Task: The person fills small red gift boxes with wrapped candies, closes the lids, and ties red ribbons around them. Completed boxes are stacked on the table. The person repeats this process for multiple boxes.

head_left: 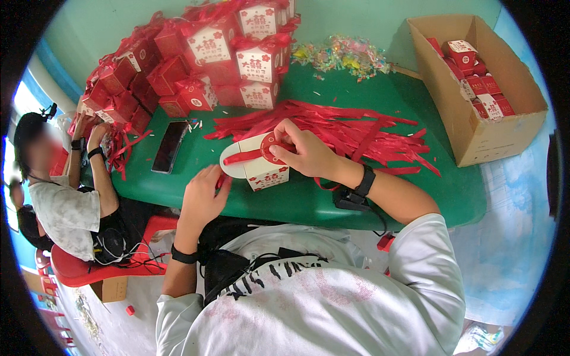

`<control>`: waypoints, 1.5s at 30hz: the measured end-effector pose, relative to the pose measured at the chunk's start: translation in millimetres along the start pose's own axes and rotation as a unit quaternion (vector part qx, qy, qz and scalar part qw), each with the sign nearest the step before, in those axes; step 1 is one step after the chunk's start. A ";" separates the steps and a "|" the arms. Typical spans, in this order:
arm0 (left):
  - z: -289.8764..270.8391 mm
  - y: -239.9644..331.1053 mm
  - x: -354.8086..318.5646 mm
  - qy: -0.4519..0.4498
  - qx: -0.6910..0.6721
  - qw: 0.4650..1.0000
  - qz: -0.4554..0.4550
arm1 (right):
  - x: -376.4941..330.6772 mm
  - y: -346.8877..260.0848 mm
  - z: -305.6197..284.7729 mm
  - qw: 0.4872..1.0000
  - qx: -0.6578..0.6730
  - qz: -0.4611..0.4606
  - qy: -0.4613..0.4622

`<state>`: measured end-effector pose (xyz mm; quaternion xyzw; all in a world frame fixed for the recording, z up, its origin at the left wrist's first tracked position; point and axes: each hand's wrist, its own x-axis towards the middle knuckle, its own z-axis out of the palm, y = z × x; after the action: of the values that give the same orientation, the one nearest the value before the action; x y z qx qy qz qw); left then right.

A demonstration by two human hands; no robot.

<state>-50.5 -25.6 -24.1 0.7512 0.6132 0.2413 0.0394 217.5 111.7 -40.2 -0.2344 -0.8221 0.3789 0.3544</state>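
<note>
A small white gift box (269,180) with red print stands upright at the table's near edge. Rounded flaps rise at its top, one white and one red (270,140). Across the top runs a red ribbon (243,156). My right hand (306,151) is closed at the top right of the box, thumb and fingers pinching at the red flap and the ribbon. To the left of the box, my left hand (205,193) is closed with a bit of red ribbon showing at its fingertips. Its palm side is partly hidden.
Loose red ribbons (356,133) lie behind the box. Finished-looking red and white boxes (208,47) are stacked at the back left, near a phone (170,147). Shiny shreds (347,56) lie at the back. A cardboard carton (493,133) stands right. A co-worker (65,199) sits left.
</note>
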 end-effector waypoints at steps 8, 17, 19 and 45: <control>-15.2 38.6 20.5 0.131 -0.121 0.981 0.079 | 0.5 -3.7 -1.6 1.000 -0.008 0.007 -0.015; 11.1 34.4 38.8 0.115 -0.126 0.985 0.038 | 1.1 -4.5 1.0 1.000 -0.005 -0.026 -0.011; 16.1 25.3 41.9 0.109 -0.133 0.984 0.037 | 1.0 -0.4 2.3 0.999 -0.001 -0.040 -0.006; -14.0 -18.2 19.2 -0.180 -0.364 0.912 -0.059 | 21.8 -43.1 -84.2 0.894 0.263 0.285 -0.226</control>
<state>-70.1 -6.4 -12.2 0.6783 0.5085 0.3054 0.4337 262.6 138.5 41.5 -0.2648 -0.6487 0.7084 0.0850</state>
